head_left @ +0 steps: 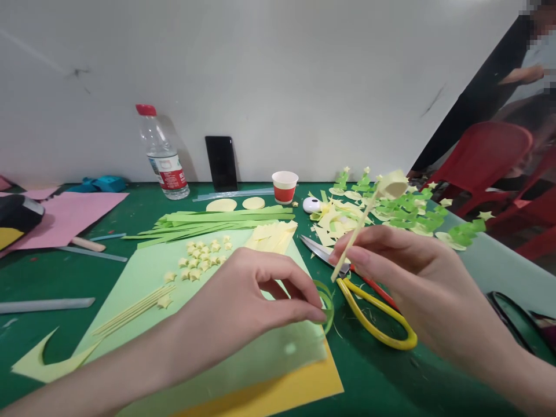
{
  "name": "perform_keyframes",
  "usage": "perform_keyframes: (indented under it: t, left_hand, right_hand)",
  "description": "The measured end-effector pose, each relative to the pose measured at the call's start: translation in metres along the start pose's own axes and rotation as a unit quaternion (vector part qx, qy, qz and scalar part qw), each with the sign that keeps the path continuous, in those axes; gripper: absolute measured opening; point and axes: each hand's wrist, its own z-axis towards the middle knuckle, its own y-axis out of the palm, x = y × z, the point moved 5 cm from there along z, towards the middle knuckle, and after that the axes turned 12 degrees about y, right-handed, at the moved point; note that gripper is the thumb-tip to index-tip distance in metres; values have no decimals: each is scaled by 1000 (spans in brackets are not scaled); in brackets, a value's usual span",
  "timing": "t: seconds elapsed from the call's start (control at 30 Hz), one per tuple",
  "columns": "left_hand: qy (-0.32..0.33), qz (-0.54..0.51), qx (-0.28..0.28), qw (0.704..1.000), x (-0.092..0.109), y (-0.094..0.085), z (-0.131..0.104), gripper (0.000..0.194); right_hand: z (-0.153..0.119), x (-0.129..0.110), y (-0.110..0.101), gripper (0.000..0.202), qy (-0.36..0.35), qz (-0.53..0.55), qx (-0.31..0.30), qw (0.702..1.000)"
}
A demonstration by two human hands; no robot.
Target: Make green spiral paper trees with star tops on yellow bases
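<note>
My left hand [264,289] is closed in a pinch on a curled green paper strip [329,310], above the edge of a light green sheet [243,341]. My right hand [403,272] pinches a thin pale yellow paper stick [358,234], tilted, with a rounded curl of pale yellow paper [393,185] at its upper end. Under and beside the right hand lie scissors [369,324] with yellow and red handles. Small folded paper stars [200,255] and thin yellow sticks [134,310] rest on the green sheet, left of my left hand.
Green strips [217,220], a paper cup [285,188], a phone [221,163] and a water bottle [165,159] stand or lie toward the wall. Green paper plants with stars [412,211] and yellow scraps [334,220] are at right. Beyond are red chairs [490,156] and a person.
</note>
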Motion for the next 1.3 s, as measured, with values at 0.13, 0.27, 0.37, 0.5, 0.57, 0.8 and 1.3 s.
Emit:
perform_keyframes:
  t: [0.13, 0.27, 0.37, 0.5, 0.57, 0.8, 1.3]
  left_hand:
    - [24, -9, -2, 1000, 6, 0, -1, 17]
    - [55, 10, 23, 998, 12, -5, -4, 15]
    - [67, 16, 44, 997, 15, -10, -4, 15]
    - [56, 7, 69, 996, 14, -15, -3, 16]
    - [56, 13, 71, 996, 13, -16, -4, 16]
    - [52, 45, 57, 996, 11, -18, -5, 15]
    - [41, 14, 57, 997, 7, -16, -1, 15]
  right_hand:
    - [0, 2, 8, 14, -7, -88, -7, 996]
    - [-3, 4, 16, 17, -19, -104, -45, 993]
    - [-4, 6, 18, 15, -15, -113, -62, 992]
    - [-5, 7, 17, 12, -22, -107, -62, 992]
    - [-6, 7, 17, 11, -25, -113, -63, 991]
    - [-8, 4, 15, 7, -11, -67, -35, 997]
    - [-6, 4, 8, 13, -12, -94, -27, 995]
